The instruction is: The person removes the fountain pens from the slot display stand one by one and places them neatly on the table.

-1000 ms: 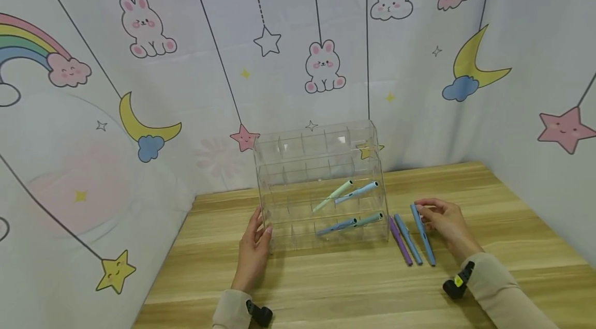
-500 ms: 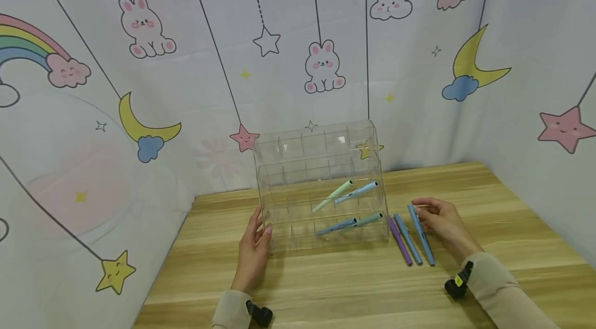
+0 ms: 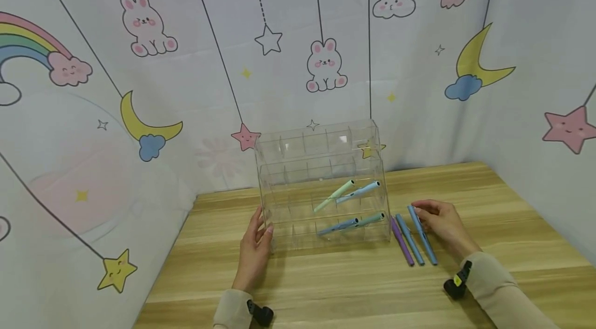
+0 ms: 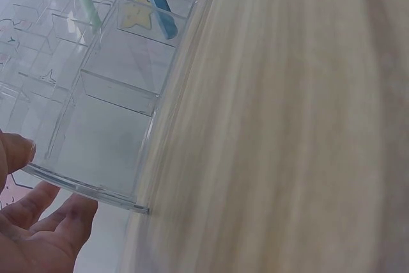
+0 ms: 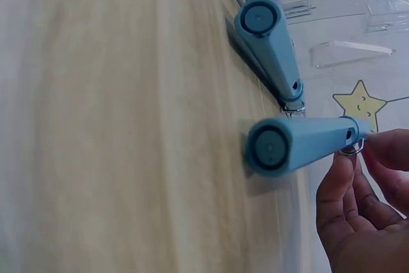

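Note:
A clear acrylic pen rack (image 3: 321, 163) stands at the back of the wooden table, with a few pens lying tilted in its lower compartments. My left hand (image 3: 255, 246) holds its left side panel, the thumb on one face and the fingers behind, as the left wrist view shows. On the right, my right hand (image 3: 442, 220) pinches the upper end of a blue pen (image 3: 422, 236) between thumb and fingers. Its lower end points toward me, at or close to the table. Beside it lie another blue pen (image 3: 410, 240) and a purple pen (image 3: 402, 241).
Within the rack are a pale green pen (image 3: 333, 196), a light blue pen (image 3: 358, 192), a blue pen (image 3: 337, 226) and a green pen (image 3: 371, 219). A patterned curtain (image 3: 209, 86) hangs close behind. The wooden table (image 3: 321, 287) extends in front.
The head view has shifted slightly. My right hand and the pinched blue pen's upper end have moved a little to the left. My left hand stays on the rack.

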Demonstrator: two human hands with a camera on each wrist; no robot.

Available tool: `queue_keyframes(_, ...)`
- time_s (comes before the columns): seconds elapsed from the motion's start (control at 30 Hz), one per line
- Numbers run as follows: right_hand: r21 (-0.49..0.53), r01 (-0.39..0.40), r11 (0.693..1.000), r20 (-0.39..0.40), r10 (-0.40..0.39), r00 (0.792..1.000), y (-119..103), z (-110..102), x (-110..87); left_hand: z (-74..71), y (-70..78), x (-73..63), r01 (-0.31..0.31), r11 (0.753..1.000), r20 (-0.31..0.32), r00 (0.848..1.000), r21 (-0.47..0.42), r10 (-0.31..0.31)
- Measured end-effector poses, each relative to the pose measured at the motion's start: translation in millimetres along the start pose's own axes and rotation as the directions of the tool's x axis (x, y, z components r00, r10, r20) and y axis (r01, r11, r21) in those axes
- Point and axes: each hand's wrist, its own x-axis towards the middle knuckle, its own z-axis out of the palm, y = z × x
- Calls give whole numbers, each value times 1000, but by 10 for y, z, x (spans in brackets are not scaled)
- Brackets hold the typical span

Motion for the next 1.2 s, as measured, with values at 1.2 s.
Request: queue_keyframes(1.2, -151, -46, 987, -39, 41, 998, 35, 37, 16, -12, 46, -22, -1, 1000, 5, 1000, 9, 1)
